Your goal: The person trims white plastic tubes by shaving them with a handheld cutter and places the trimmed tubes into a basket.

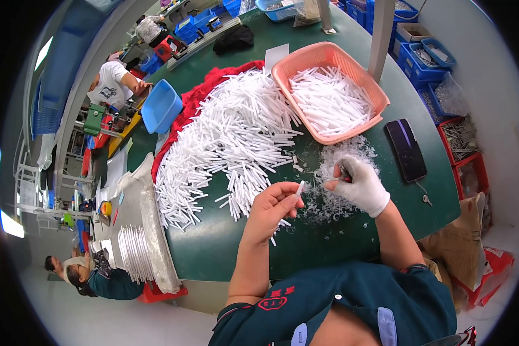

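Between thumb and fingers, my bare left hand (273, 211) pinches a short white plastic tube (300, 187), its end pointing up. My right hand (357, 185) wears a white glove that leaves the thumb and some fingertips bare. Its fingers curl around something small and dark, too hidden to name. Under and around the right hand lies a heap of thin white plastic shavings (328, 205). To the left spreads a large pile of white tubes (225, 132), partly on a red cloth (205, 81). Beyond the right hand stands a pink basket (282, 72) holding many similar tubes.
A black phone (406, 151) lies on the green table (213, 254) at the right, with a small key (426, 199) near it. A blue bin (161, 106) is at the far left. A metal post (380, 40) rises behind the basket. Other people sit farther off at the left.
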The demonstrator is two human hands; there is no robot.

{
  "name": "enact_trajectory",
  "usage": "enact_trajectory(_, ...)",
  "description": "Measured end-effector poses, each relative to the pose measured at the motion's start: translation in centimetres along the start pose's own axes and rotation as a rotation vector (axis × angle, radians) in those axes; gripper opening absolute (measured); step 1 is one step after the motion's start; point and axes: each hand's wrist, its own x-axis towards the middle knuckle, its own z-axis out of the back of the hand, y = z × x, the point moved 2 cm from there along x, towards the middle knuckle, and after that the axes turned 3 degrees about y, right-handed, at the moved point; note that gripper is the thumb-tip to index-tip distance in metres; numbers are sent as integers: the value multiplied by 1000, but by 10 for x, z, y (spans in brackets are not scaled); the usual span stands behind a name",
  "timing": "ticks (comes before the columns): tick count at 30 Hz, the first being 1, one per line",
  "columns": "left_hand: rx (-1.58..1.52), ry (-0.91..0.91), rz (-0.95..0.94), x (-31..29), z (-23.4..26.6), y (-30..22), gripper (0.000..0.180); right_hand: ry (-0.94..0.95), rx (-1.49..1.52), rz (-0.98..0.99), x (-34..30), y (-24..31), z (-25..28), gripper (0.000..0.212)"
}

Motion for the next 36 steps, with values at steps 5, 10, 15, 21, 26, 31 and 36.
enact_trajectory(5, -120, 28, -26, 8, -16, 6, 15, 179, 420, -52, -5, 7, -22, 30)
enact_trajectory(10, -186, 29, -4, 10, -26, 12, 16, 137, 548, -85, -9, 1, -33, 12)
enact_trajectory(15, -101, 45, -65, 7, -27, 12, 18, 67, 191, 55, -9, 9, -26, 8)
enact_trajectory(21, -73, 25, 27, 3, -19, 13, 27, -68, 630, -74, -9, -2, -22, 11)
enact_trajectory(26, -105, 94, 53, 0, -18, 14, 23, -182, 650, -91, -9, -3, -4, 12)
enact_trajectory(31, 9, 75, 46, -5, -1, 16, 22, -335, 712, -44, -7, -4, 8, 16)
enact_trajectory(36, 71, 36, 72, -13, 20, 10, 22, -466, 767, -21, -6, -5, 13, 16)
